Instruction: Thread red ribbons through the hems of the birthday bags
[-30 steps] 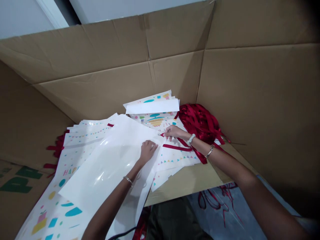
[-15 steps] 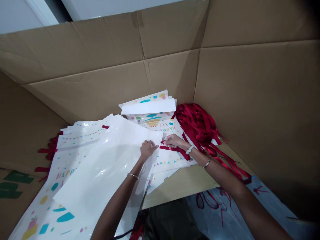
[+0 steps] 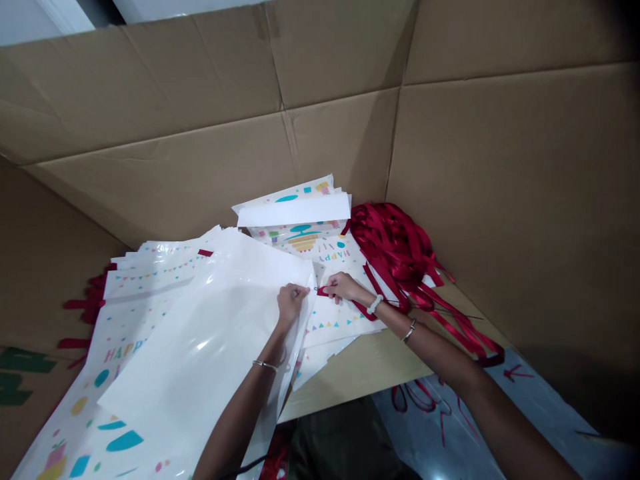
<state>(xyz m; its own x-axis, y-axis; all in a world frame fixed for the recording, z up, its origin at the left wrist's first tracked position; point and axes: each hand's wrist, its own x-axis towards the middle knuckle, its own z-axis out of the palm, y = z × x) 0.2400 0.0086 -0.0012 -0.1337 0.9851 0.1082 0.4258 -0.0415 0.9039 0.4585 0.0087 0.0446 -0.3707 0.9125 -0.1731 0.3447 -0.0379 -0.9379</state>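
A large glossy white sheet (image 3: 200,333) lies over a stack of printed party sheets (image 3: 120,327) with coloured shapes and "HAPPY" lettering. My left hand (image 3: 291,303) is closed in a pinch at its right corner. Just to the right, my right hand (image 3: 344,287) pinches a strip of red ribbon (image 3: 321,291), its end close to the sheet's edge and my left fingertips. A tiny dark loop shows at the ribbon's tip, too small to make out well. Under my right hand lie more printed sheets (image 3: 320,325).
A tangled heap of red ribbon (image 3: 393,250) sits to the right, its strands trailing over the tan board (image 3: 345,390). Tall cardboard walls (image 3: 200,143) close in the back and sides. Red ribbon ends (image 3: 87,303) stick out at the left. Blue sheeting (image 3: 425,427) lies lower right.
My right hand has brought the ribbon end to the sheet's corner. My left fingers have drawn into a pinch there. The view has shifted slightly.
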